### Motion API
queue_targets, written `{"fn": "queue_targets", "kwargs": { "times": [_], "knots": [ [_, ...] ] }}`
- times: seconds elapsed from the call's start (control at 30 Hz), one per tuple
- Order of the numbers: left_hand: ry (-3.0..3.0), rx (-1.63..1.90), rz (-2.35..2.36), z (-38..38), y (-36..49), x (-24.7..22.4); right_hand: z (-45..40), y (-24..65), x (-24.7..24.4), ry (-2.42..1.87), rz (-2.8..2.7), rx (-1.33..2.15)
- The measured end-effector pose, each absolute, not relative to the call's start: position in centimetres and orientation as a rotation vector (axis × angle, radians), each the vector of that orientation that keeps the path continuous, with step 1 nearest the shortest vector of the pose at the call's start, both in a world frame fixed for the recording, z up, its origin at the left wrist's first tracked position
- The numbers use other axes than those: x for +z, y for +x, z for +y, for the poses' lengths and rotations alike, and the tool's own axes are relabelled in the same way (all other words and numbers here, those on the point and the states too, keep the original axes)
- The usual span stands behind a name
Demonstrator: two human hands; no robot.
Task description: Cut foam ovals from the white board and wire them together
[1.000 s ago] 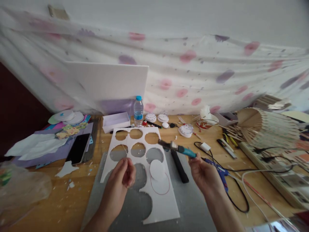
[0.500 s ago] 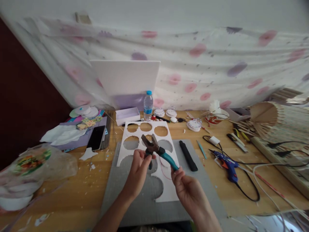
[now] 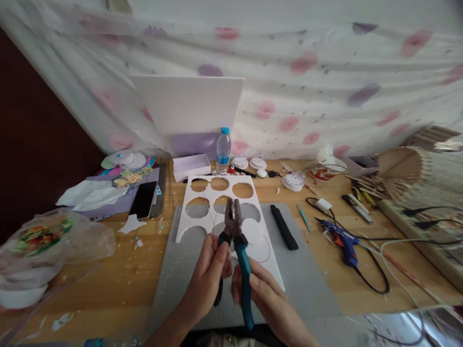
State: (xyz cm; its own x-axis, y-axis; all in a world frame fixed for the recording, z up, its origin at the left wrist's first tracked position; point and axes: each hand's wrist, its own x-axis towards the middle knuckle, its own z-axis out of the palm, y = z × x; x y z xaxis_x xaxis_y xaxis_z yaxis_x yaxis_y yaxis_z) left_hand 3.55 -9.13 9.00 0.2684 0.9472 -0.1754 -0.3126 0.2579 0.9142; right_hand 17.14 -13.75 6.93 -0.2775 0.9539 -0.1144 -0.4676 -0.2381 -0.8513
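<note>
A pair of pliers (image 3: pixel 233 222) with teal-and-black handles points away from me, its jaws slightly apart. My left hand (image 3: pixel 209 270) is closed around the left handle just below the pivot. Fingers of my right hand (image 3: pixel 265 294) grip the other handle from the right side. A thin, faint wire-like line runs up from the left hand; its lower end is hidden. Beneath the hands lies a white foam board (image 3: pixel 211 217) with several round cutouts, and a white disc (image 3: pixel 253 232) rests on it. Both are on a grey mat (image 3: pixel 307 274).
Right of the board lie a black tube-shaped object (image 3: pixel 284 229), a teal pen-like tool (image 3: pixel 304 218) and a blue glue gun (image 3: pixel 342 241) with its cord. Behind stand a water bottle (image 3: pixel 223 149) and a white box (image 3: pixel 191 166). A phone (image 3: pixel 143 200) and plastic bag (image 3: pixel 87 236) are leftward.
The pliers have turned to point straight ahead, and their jaws have come closer together. My right hand has moved left and in, higher up its handle. The view has tilted slightly down.
</note>
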Motion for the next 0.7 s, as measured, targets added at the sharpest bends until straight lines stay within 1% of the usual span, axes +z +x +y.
{"fn": "queue_targets", "kwargs": {
  "times": [0.07,0.13,0.3,0.4,0.5,0.6,0.7],
  "knots": [
    [0.949,0.985,0.931,-9.9,3.7,9.2,-13.8,16.9,6.2,-0.914,-0.902,1.553],
    [0.987,0.954,0.965,-10.3,3.6,9.6,-14.1,16.6,5.4,-0.972,-0.819,1.484],
    [1.214,0.911,1.085,-9.0,1.6,11.1,-14.6,17.3,5.4,-0.778,-0.572,1.634],
    [1.27,0.955,1.103,-6.7,-0.2,12.0,-14.0,19.0,5.9,-0.736,-0.567,1.722],
    [1.492,0.974,1.236,-4.7,-1.8,12.7,-13.6,20.3,5.2,-0.805,-0.616,1.661],
    [1.772,0.822,1.353,-4.2,-2.7,12.6,-13.6,20.2,3.7,-0.825,-0.635,1.577],
    [1.956,0.741,1.35,-4.9,-2.8,11.6,-14.0,18.9,2.6,-0.8,-0.625,1.608]
  ]
}}
